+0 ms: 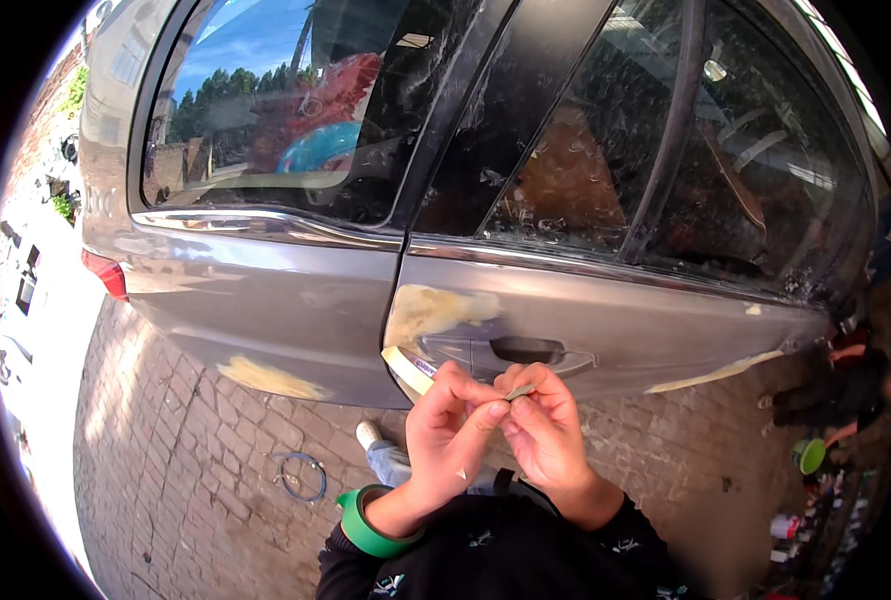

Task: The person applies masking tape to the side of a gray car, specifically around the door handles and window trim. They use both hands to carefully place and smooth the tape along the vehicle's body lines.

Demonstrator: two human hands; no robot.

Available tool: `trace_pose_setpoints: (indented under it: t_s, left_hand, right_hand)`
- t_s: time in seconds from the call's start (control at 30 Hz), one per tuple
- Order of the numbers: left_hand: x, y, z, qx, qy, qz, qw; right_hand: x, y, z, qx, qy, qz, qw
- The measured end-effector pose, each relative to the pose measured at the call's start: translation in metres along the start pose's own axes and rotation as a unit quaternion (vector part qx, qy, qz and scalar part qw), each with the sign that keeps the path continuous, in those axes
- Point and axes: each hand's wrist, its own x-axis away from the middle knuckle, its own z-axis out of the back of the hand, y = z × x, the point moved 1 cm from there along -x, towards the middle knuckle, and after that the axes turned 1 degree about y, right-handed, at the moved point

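Pinched between the fingers of the left hand (447, 420) and the right hand (545, 432), in midair near the handle (527, 350) of the car door (655, 305): a small grey-green scrap (521, 391) of unclear material. Probably very light, thin and pliable, easily creased; best taken lightly at both ends. At the left fingers, a cream tape roll (403, 368), likely light and fairly stiff; best gripped by its rim. Cannot tell if hooked over those fingers.

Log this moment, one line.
left hand, right hand: meeting at small greenish piece | cream tape roll: by left hand | green tape roll: left wrist
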Motion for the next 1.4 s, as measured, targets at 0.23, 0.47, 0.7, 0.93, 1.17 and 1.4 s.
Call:
trace_pose_setpoints:
  t_s: [0.23, 0.47, 0.7, 0.93, 1.17, 1.4]
  left_hand:
    - [-0.009, 0.003, 0.005, -0.119, 0.027, -0.016, 0.992]
    - [-0.007, 0.005, 0.015, -0.099, 0.012, -0.003, 0.995]
    - [-0.069, 0.033, 0.035, -0.455, 0.037, -0.282, 0.844]
    - [-0.149, 0.012, 0.093, -0.61, 0.192, -0.358, 0.681]
    - [-0.155, -0.001, 0.102, -0.61, 0.222, -0.354, 0.673]
    - [-0.155, 0.0, 0.102, -0.602, 0.224, -0.346, 0.684]
  right_hand:
    - [-0.005, 0.006, 0.0, 0.033, 0.047, -0.01, 0.998]
    - [-0.008, 0.011, 0.004, 0.174, 0.004, 0.072, 0.982]
    - [-0.05, -0.012, 0.019, 0.478, 0.113, 0.31, 0.814]
    - [-0.101, -0.034, 0.045, 0.707, 0.057, 0.495, 0.502]
    - [-0.106, -0.036, 0.054, 0.749, 0.003, 0.497, 0.437]
    - [-0.107, -0.045, 0.05, 0.77, -0.039, 0.468, 0.431]
